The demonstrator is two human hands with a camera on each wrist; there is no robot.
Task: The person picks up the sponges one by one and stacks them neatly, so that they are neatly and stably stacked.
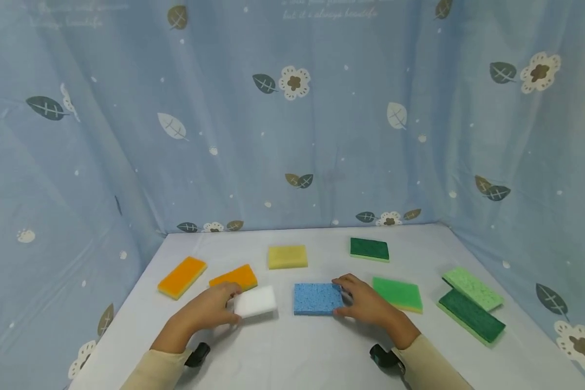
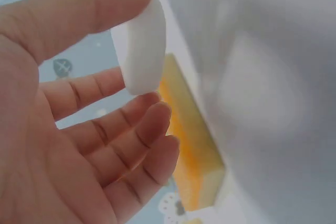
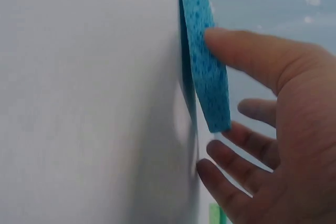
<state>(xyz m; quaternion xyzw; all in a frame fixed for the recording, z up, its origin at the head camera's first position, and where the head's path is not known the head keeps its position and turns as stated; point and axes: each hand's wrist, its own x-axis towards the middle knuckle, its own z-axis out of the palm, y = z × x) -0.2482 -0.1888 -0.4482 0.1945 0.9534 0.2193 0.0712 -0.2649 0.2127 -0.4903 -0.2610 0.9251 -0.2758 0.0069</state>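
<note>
My left hand (image 1: 215, 306) pinches a white sponge (image 1: 255, 301) by its left end. In the left wrist view, the thumb lies on one edge of the white sponge (image 2: 147, 45) and fingertips reach its other side. Right of it, my right hand (image 1: 365, 303) grips a blue speckled sponge (image 1: 316, 299) by its right end. The right wrist view shows the thumb on the near edge of the blue sponge (image 3: 206, 66), with the lower fingers spread apart. An orange sponge (image 1: 236, 277) lies just behind my left hand, and a light green sponge (image 1: 398, 294) lies beside my right.
Another orange sponge (image 1: 182, 277) lies at the left of the white table (image 1: 292, 360). A yellow sponge (image 1: 287, 257) and a dark green one (image 1: 369, 248) lie farther back. At the right, a pale green sponge (image 1: 474, 288) leans on a dark green sponge (image 1: 472, 317). Blue curtains (image 1: 341, 135) surround the table.
</note>
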